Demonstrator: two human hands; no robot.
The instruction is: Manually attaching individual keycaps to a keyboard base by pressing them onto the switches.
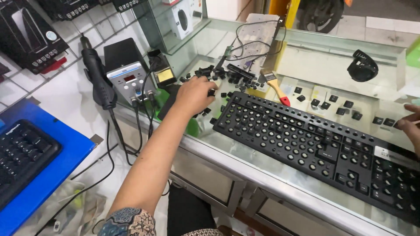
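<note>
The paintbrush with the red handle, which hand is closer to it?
Left. The left hand reaches into the loose black keycaps just left of the paintbrush; the right hand sits far right, at the keyboard's end.

A flat blue cardboard keyboard box (30,175) lies at the lower left. Black hanging blister packages (28,35) fill the wall grid at upper left. A white box with a mouse picture (181,19) stands behind glass. The grey soldering station's small red display (130,78) glows.

An electronics repair shop is being shown: packaged goods are being displayed on a white grid wall rack (26,35), a grey soldering station with a black hot-air wand (129,81) is being kept beside a glass display counter (245,161), where a stripped black keyboard (315,144) is being worked on.
</note>
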